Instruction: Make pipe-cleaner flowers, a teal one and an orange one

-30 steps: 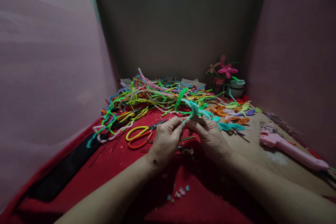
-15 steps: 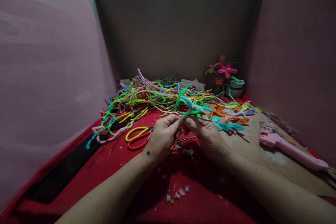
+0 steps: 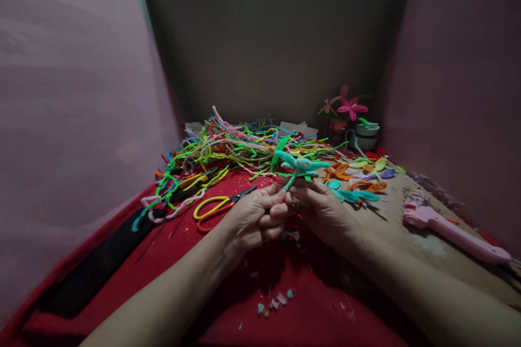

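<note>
Both my hands meet over the red cloth (image 3: 171, 260) and hold a small teal pipe-cleaner flower (image 3: 302, 166) by its green stem. My left hand (image 3: 252, 219) is curled shut, thumb and fingers pinching the stem low down. My right hand (image 3: 323, 209) pinches the same stem just under the petals. The flower stands upright above my fingertips. Yellow and orange handled scissors (image 3: 215, 209) lie just left of my left hand.
A heap of coloured pipe cleaners (image 3: 228, 152) fills the back of the table. Finished orange, teal and purple flowers (image 3: 358, 179) lie at the right on a brown board. A pink glue gun (image 3: 448, 227), a potted pink flower (image 3: 358, 122) and a black strip (image 3: 101, 265) are also here.
My left hand has rolled so its curled fingers face up, and the flower has turned and risen slightly between my fingers. Nothing else on the table has moved.
</note>
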`<state>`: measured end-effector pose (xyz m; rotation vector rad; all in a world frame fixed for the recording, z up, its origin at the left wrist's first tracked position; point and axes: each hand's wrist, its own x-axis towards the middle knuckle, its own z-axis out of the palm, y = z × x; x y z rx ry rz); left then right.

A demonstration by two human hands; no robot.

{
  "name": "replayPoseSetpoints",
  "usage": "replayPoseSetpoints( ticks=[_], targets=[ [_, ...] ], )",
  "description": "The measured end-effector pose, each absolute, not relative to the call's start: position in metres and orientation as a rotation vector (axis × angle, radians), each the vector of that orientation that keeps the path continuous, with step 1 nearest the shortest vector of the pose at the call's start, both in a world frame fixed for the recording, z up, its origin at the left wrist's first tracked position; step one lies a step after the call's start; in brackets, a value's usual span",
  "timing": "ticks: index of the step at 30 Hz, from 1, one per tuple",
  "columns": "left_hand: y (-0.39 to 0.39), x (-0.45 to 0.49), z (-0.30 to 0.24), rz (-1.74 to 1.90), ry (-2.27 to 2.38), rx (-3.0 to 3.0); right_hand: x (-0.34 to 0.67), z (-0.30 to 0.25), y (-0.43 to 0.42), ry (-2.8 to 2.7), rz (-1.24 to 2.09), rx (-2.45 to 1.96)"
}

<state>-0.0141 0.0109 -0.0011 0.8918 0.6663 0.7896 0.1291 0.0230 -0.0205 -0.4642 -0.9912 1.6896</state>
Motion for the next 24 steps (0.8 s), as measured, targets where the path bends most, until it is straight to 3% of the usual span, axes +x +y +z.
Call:
replayPoseSetpoints(
  ticks=[5, 10, 14, 19, 24],
  targets=[
    [0.006, -0.008, 0.002, 0.825, 0.806, 1.084, 0.13, -0.025, 0.024, -1.045, 1.659, -0.495],
    [0.001, -0.002, -0.005, 1.121, 1.335, 1.756, 0.13, -0.03, 0.024, -1.128, 1.501, -0.582],
    [0.003, -0.005, -0.013, 1.163, 1.484, 2.126, 0.129, -0.03, 0.021, -1.194, 1.342, -0.604],
    [0.007, -0.007, -0.01, 1.247, 1.295, 1.996, 0.128, -0.024, 0.018, -1.205, 1.25, -0.655],
    [0.008, -0.008, -0.002, 1.062, 1.138, 1.671, 0.131, -0.021, 0.02, -1.152, 1.327, -0.724]
  ],
)
